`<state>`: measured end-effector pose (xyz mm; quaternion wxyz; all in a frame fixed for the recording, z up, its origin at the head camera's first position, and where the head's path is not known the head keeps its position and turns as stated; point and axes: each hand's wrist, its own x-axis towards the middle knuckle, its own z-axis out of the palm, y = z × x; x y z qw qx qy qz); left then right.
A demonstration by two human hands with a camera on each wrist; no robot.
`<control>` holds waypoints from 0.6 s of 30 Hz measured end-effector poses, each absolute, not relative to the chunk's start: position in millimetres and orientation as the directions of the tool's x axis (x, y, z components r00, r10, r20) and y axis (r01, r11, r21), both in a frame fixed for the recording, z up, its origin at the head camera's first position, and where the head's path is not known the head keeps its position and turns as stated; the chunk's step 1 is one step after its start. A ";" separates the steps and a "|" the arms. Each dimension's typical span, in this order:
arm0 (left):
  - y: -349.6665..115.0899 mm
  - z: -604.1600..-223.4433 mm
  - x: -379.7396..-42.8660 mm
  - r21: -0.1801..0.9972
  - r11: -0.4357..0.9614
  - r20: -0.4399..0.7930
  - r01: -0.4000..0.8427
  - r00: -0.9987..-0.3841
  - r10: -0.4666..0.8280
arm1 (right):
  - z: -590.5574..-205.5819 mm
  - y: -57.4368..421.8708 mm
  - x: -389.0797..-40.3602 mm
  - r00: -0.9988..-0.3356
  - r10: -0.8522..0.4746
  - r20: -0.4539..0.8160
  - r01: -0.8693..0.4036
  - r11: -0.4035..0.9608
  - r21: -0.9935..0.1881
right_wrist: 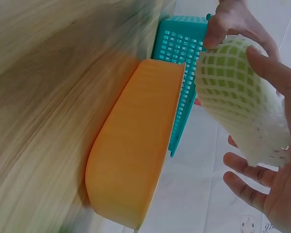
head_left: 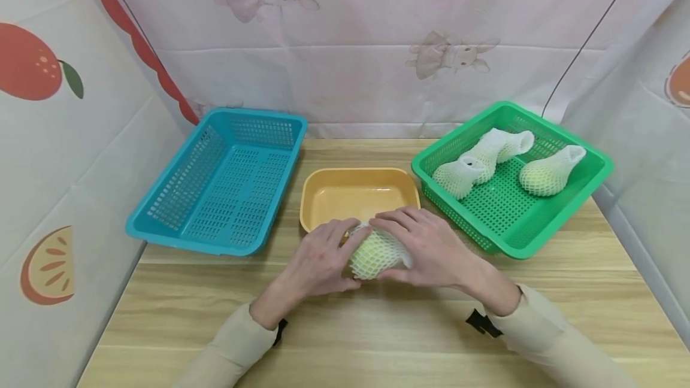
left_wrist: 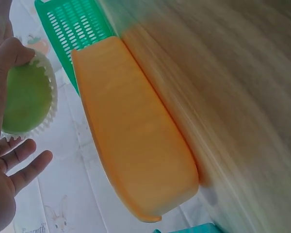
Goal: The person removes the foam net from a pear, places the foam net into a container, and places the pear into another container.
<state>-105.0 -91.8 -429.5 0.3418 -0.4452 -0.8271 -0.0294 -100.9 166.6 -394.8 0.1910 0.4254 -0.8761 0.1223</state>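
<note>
A smooth green fruit (left_wrist: 26, 99) in a white foam net (head_left: 374, 254) is held in both hands, just in front of the yellow tray (head_left: 358, 199). My left hand (head_left: 322, 258) grips one end, its thumb along the fruit, where the net's open edge leaves green skin bare in the left wrist view. From the other side my right hand (head_left: 431, 248) holds the netted part, with the thumb across it; the loose tail of the net (right_wrist: 269, 150) lies toward that palm. In the right wrist view several right fingertips stand away from the net.
Behind to the right, a green basket (head_left: 517, 244) contains several fruits in white foam nets (head_left: 547, 173). A blue basket (head_left: 237, 187) stands on the left, nothing in it showing. Printed cloth (head_left: 350, 88) walls off the wooden table (head_left: 372, 340) at the back and sides.
</note>
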 end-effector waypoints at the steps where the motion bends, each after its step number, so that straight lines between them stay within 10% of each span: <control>1: -91.9 -429.2 -104.9 -0.269 0.602 0.590 0.752 -0.366 0.720 | -394.9 166.0 -100.9 -0.567 -0.699 0.436 -0.790 0.611 -0.051; 18: -90.7 -428.5 -106.1 -0.373 0.605 0.565 0.703 -0.345 0.749 | -389.3 162.8 -96.5 -0.594 -0.698 0.401 -0.772 0.635 -0.038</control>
